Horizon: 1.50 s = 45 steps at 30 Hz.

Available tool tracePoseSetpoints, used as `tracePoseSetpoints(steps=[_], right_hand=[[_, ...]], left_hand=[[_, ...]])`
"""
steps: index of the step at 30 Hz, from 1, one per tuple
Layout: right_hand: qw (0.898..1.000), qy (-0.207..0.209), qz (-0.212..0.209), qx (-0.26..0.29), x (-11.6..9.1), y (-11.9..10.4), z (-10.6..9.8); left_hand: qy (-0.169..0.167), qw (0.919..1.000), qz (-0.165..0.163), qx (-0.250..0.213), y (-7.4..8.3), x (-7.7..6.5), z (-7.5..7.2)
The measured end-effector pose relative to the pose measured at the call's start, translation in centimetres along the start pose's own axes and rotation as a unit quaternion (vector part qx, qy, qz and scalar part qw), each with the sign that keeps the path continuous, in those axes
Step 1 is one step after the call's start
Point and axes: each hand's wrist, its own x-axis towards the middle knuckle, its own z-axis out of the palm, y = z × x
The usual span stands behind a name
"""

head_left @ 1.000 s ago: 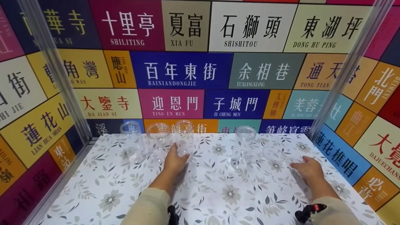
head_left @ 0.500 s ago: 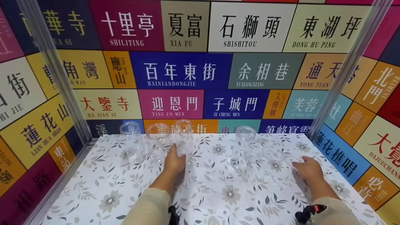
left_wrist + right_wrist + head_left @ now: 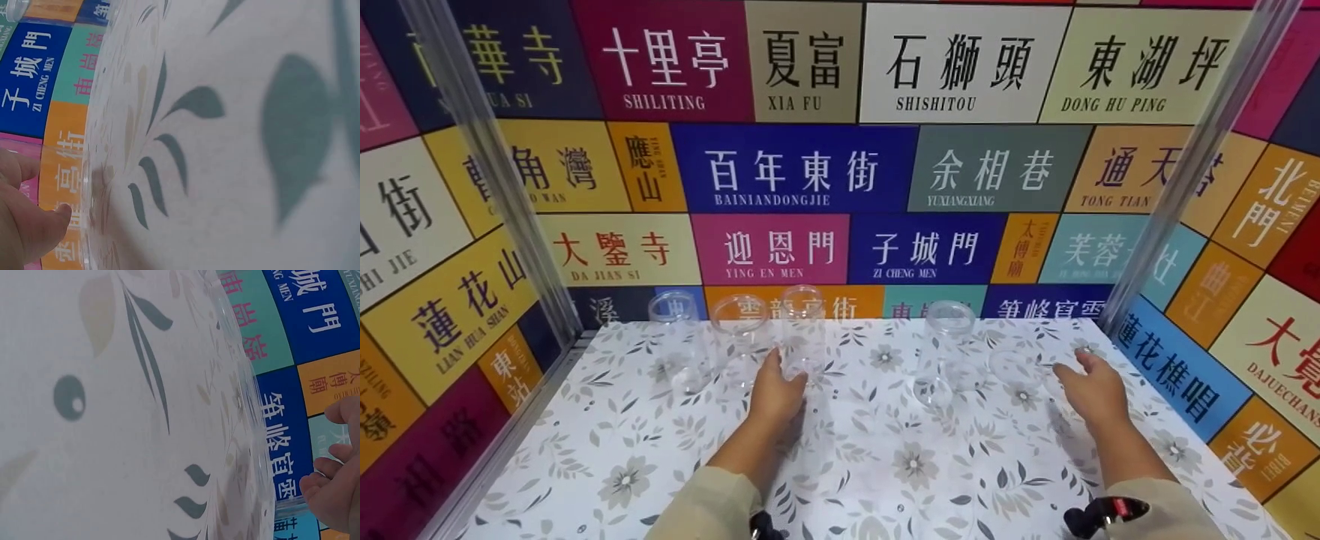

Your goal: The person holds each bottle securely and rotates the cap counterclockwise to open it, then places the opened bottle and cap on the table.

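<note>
Three clear cups stand in the left half of the table in the head view: a tall cup (image 3: 679,337), a wider cup (image 3: 739,330) and a narrow cup (image 3: 804,326). Beside the narrow cup's lower part is my left hand (image 3: 776,397), thumb and fingers spread; firm contact is hard to make out. My right hand (image 3: 1095,394) is held near the right side, fingers loosely bent and apart. To its left lies a faint clear round piece (image 3: 1006,366), its kind unclear. Further left is another clear cup (image 3: 949,341). In the right wrist view nothing shows in the hand (image 3: 337,472).
The table has a white flowered cover (image 3: 870,450). Colourful panels with printed place names (image 3: 791,169) rise behind it and on both sides. Clear posts stand at the left corner (image 3: 521,195) and right corner (image 3: 1177,187).
My right hand has lifted slightly and moved away from the faint clear piece. My left hand has shifted a little left against the narrow cup. The other cups have stayed in place.
</note>
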Motion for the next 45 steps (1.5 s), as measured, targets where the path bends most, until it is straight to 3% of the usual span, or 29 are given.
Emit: tracePoseSetpoints(steps=[6, 13, 19, 29, 36, 45], right_hand=[[0.999, 0.005, -0.040, 0.028, -1.1, -2.3, 1.3], [0.995, -0.012, -0.064, 0.070, -3.0, -5.6, 2.9], [0.990, -0.046, -0.096, 0.096, -4.3, -7.9, 4.1], [0.972, -0.094, -0.165, 0.138, -4.8, -9.9, 6.7], [0.975, -0.090, -0.152, 0.138, -4.5, -11.1, 8.7], [0.979, -0.069, -0.124, 0.147, -4.0, -12.1, 9.7]], left_hand=[[0.004, 0.9996, 0.026, -0.009, 0.1, -1.1, -0.1], [-0.008, 0.9990, 0.015, -0.042, 0.1, -1.8, 0.4], [-0.031, 0.9969, 0.058, -0.044, 0.0, -1.6, 1.0], [-0.038, 0.9957, 0.060, -0.059, 0.3, -0.9, 1.7], [-0.037, 0.9957, 0.056, -0.064, 0.7, -0.8, 2.2], [-0.034, 0.9965, 0.037, -0.067, 0.8, -0.6, 2.0]])
